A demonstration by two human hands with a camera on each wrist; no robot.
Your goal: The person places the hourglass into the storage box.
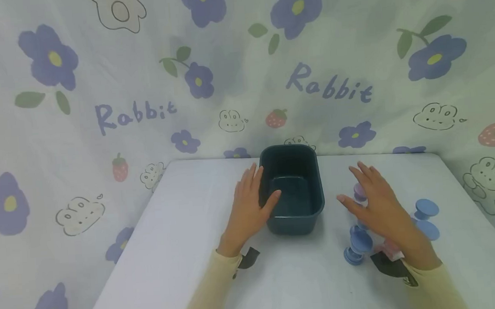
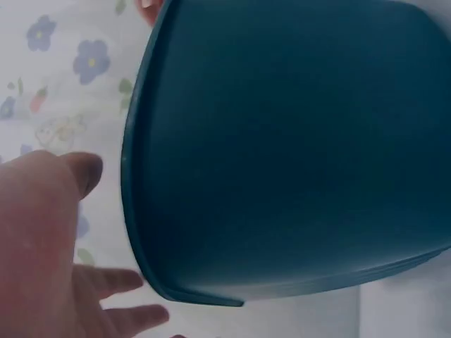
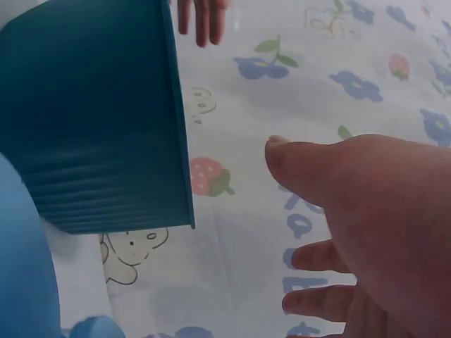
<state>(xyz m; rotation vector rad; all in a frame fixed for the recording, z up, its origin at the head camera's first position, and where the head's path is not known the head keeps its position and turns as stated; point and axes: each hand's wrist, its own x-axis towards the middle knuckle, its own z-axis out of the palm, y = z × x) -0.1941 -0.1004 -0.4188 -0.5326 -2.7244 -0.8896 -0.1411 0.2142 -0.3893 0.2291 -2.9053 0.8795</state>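
Note:
A dark teal rectangular bin (image 1: pixel 295 223), its top facing up, stands in the middle of the white table. Beside its left rim my left hand (image 1: pixel 246 205) is held with fingers spread and thumb out. In the left wrist view, the fingertips come close to the rim of the bin (image 2: pixel 282 155). To the bin's right, my right hand (image 1: pixel 378 203) hovers with fingers extended and holds nothing. Below and around it are small blue pieces (image 1: pixel 361 240) with round, flared tops and stems, partly hidden by the hand. A pinkish-purple piece (image 1: pixel 359 192) shows behind the right thumb.
More blue flared pieces (image 1: pixel 426 208) lie right of the right hand. A pink piece (image 1: pixel 392 248) shows beside the right wrist. The white table (image 1: pixel 151 257) meets a hanging cloth (image 1: pixel 232 55) printed with flowers and rabbits at the back.

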